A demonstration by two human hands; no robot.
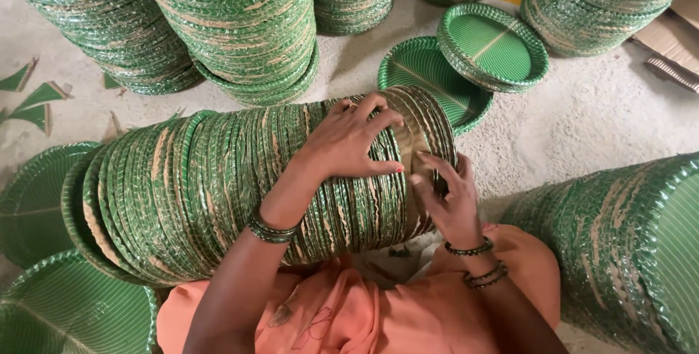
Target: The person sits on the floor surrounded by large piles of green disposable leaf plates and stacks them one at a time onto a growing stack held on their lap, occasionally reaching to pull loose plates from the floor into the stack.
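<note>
A long stack of green leaf-patterned paper plates [218, 186] lies on its side across my lap, its rims facing up. My left hand [353, 139] rests on top of the stack near its right end, fingers spread over the rims. My right hand [448, 194] presses against the stack's right end, fingers tucked among the last plates [426, 121]. Both wrists wear dark bangles. I wear orange clothing [364, 310].
Tall upright stacks of the same green plates [233, 26] stand behind on the concrete floor. A few loose plates [491, 44] lie beyond the stack. Another sideways stack [626, 245] lies at the right. Loose plates [58, 303] sit at the left, with green scraps [36, 99].
</note>
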